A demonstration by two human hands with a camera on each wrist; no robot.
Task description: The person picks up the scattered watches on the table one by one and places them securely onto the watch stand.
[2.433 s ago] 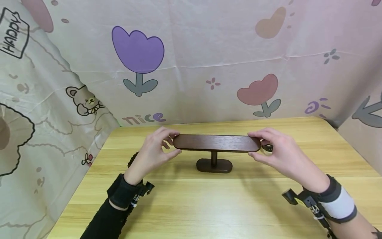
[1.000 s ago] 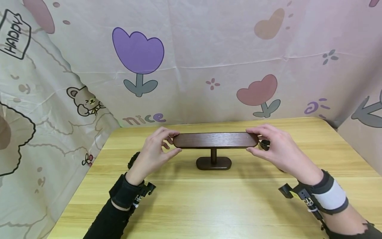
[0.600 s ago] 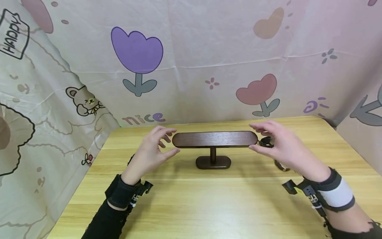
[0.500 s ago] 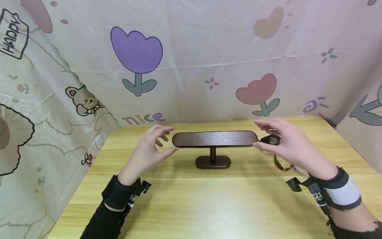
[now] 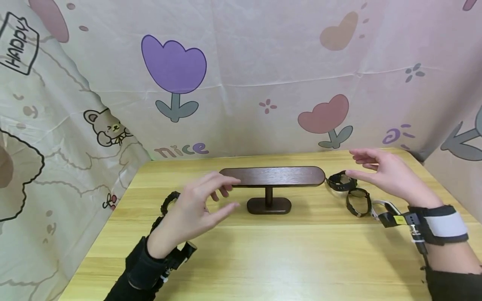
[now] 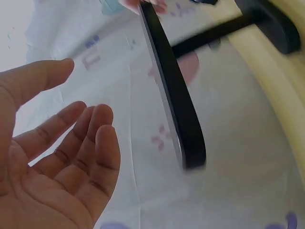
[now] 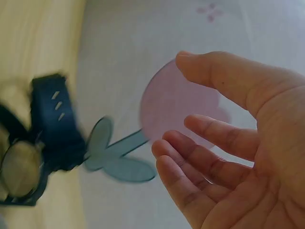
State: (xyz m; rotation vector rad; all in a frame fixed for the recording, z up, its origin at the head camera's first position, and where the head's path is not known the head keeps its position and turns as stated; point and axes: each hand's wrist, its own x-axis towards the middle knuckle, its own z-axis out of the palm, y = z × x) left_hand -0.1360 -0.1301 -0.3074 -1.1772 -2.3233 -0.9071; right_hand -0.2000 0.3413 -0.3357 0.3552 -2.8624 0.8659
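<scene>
A dark brown wooden T-shaped display stand stands upright on the table. My left hand is in front of the left end of its bar, covering part of it in the head view. Its fingers are loosely bent and hold nothing; the left wrist view shows a gap between them and the bar. My right hand hovers right of the stand, empty, thumb and fingers apart. Beside and below it lie a black watch, a second dark watch and a pale-banded one, partly hidden by the wrist camera.
A dark band lies on the table at the left, partly behind my left hand and wrist. The light wooden table ends at a printed cloth backdrop, with more cloth along the left and right.
Both hands have let go of the bar's ends. The right hand has moved right, uncovering the watches; the left drew away, then came forward and rightward. The stand stays upright, roughly in place.
</scene>
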